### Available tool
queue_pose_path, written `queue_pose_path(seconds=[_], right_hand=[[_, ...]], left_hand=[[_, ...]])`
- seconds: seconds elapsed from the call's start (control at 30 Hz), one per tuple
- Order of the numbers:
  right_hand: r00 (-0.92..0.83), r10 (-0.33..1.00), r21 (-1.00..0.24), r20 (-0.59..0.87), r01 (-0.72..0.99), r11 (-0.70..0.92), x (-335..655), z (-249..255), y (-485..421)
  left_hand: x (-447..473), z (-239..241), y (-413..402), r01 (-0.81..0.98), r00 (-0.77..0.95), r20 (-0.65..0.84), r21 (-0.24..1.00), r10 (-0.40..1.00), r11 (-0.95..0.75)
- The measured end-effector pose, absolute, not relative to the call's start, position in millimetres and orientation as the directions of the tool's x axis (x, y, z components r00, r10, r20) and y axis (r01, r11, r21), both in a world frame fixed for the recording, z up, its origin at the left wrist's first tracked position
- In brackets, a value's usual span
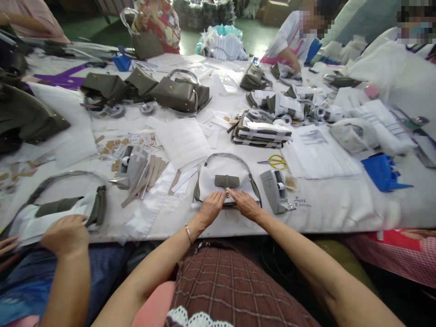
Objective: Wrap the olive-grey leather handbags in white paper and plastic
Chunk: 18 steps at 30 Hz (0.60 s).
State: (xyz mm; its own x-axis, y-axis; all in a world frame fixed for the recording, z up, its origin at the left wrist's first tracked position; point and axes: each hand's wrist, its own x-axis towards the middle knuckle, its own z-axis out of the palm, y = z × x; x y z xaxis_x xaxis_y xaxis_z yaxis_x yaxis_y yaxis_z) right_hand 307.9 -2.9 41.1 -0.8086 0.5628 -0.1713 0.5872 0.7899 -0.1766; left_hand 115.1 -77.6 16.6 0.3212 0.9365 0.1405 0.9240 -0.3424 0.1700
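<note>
A small olive handbag (225, 181), wrapped in white paper with its curved handle lying flat, rests near the table's front edge. My left hand (211, 208) lies on its lower left part, fingers pressed together on the paper. My right hand (245, 204) lies on the lower right, fingertips meeting the left hand's at a small metal clasp below the olive tab. Both hands press flat on the wrapped bag.
A grey tape dispenser (275, 190) stands right of the bag, yellow scissors (274, 161) behind it. Another dispenser (131, 165) and paper strips lie to the left. A neighbour's hand (66, 234) rests on another wrapped bag (57, 209). Several olive bags and papers cover the table; people sit opposite.
</note>
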Motion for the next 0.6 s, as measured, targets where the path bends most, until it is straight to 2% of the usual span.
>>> queue_pose_path(seconds=[0.2,0.33,0.6], right_hand=[[-0.791,0.605,-0.046,-0.090,0.610,0.791,342,25,-7],[-0.799,0.602,-0.046,-0.012,0.602,0.797,352,6,-10],[-0.788,0.612,-0.071,0.068,0.608,0.791,356,-14,-12]], left_hand=[[99,-7,-87,0.881,0.392,0.260,0.169,0.882,-0.441],[100,1,-96,0.857,0.464,0.243,0.118,0.852,-0.501],[132,21,-94,0.865,0.482,0.164,0.067,0.861,-0.497]])
